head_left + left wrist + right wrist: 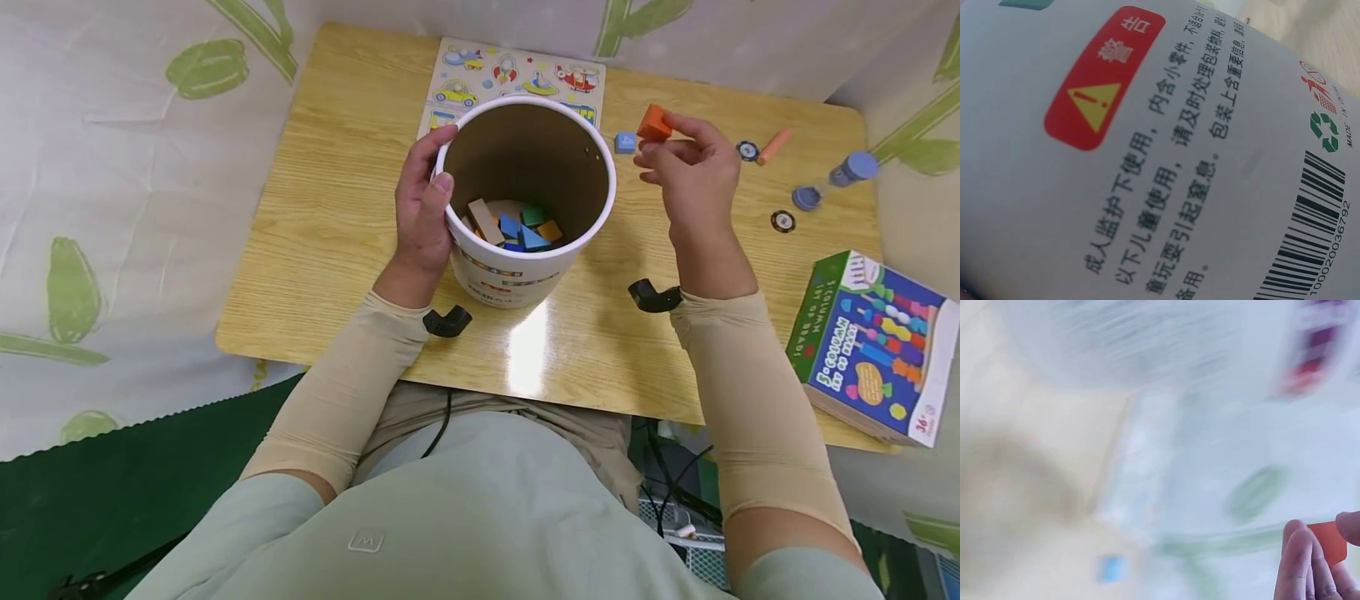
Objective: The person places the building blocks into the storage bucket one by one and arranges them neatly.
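Note:
My left hand [426,208] grips the rim of a white bucket [498,279] at its left side, thumb over the edge. Inside the bucket lie several wooden blocks [534,237], blue, green, orange and plain wood. The bucket's printed wall [1166,156], with a red warning label and barcode, fills the left wrist view. To the right of the bucket, my right hand [693,171] pinches an orange block [654,123] between thumb and fingers, raised over the table. The same block [1330,542] shows at the lower right of the right wrist view. Near those fingertips sits a small blue block [625,142].
A vehicle picture board [517,71] lies behind the bucket. Toward the right are two round chips [783,221], an orange stick [774,146] and a blue-capped sand timer [836,179]. A bead-set box [873,350] stands at the table's right edge.

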